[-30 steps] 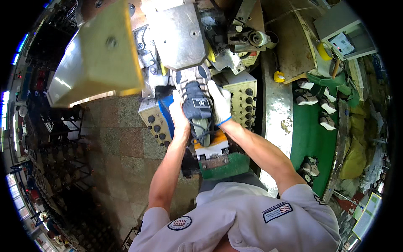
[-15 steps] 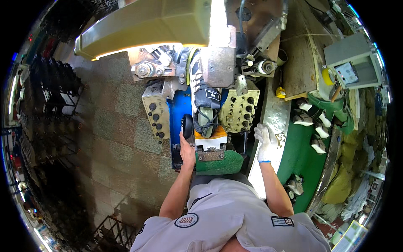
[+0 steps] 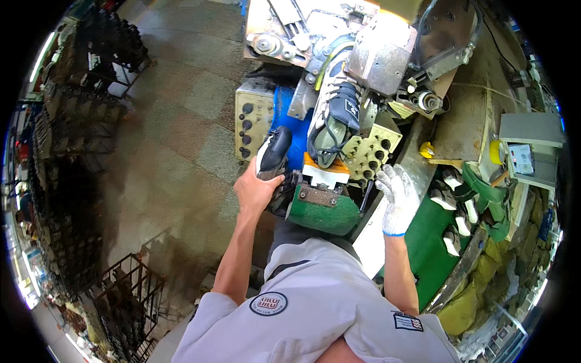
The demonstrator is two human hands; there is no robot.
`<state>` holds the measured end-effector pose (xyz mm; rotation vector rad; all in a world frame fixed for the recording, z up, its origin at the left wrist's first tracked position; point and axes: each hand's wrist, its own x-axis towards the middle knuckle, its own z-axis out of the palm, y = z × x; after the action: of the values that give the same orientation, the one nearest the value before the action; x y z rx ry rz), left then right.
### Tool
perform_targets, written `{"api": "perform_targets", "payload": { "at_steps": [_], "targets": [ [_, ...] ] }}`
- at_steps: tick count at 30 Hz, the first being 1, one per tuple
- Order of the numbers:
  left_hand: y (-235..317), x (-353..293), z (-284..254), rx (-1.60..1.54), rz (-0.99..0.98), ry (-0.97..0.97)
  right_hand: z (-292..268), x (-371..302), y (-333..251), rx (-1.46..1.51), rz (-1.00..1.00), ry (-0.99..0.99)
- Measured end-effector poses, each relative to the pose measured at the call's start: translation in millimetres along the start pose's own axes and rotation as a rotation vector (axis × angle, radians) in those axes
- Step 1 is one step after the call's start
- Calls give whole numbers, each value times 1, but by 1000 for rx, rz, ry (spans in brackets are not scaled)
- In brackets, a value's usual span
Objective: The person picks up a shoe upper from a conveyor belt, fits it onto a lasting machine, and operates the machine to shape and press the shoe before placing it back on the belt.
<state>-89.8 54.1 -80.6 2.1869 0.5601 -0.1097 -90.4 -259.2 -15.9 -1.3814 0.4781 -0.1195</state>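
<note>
My bare left hand [image 3: 249, 189] is closed around a dark shoe [image 3: 276, 150] with a pale edge, holding it just left of the machine's front. A black and off-white laced sneaker [image 3: 340, 115] sits sole-down in the machine, toe under the metal head [image 3: 382, 54] and heel toward me at the orange and white rest [image 3: 325, 174]. Its laces hang loose near the heel. In a white knit glove, my right hand [image 3: 400, 198] hovers, fingers spread, right of the knobbed control panel [image 3: 372, 151]. That hand holds nothing.
A green padded plate [image 3: 324, 215] juts toward my waist. Several shoes [image 3: 451, 196] lie on the green bench [image 3: 428, 242] to my right, beside a wooden table [image 3: 469, 130] and grey box [image 3: 529, 151]. Racks [image 3: 66, 193] of dark items line the far left.
The view has swung left, so the machine appears farther right and tilted. My left hand has brought the dark shoe out into fuller view. The right hand stays open.
</note>
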Motion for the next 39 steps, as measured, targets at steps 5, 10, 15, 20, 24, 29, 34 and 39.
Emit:
{"api": "perform_targets", "payload": {
  "at_steps": [5,10,15,20,24,29,34,39],
  "targets": [
    [123,-49,-81,283,365,199,73,-51,-62,-36,-124,-404],
    [188,-105,-87,187,778,-4,91,-50,-77,420,-58,-396],
    [201,-74,0,-723,396,-613,-2,-30,-66,706,76,-344],
    [239,-113,93,-944,-2,-1073,-96,-38,-53,653,-114,-184],
    [252,-150,173,-835,-134,-1108,-175,-51,-47,653,-129,-28],
    [228,-186,276,-211,99,-1183,-294,-57,9,260,8,173],
    [201,-218,306,-33,272,-1255,-469,-77,82,-211,483,366],
    [163,-185,289,124,209,-1132,-550,-10,147,-893,743,446]
  ]
}}
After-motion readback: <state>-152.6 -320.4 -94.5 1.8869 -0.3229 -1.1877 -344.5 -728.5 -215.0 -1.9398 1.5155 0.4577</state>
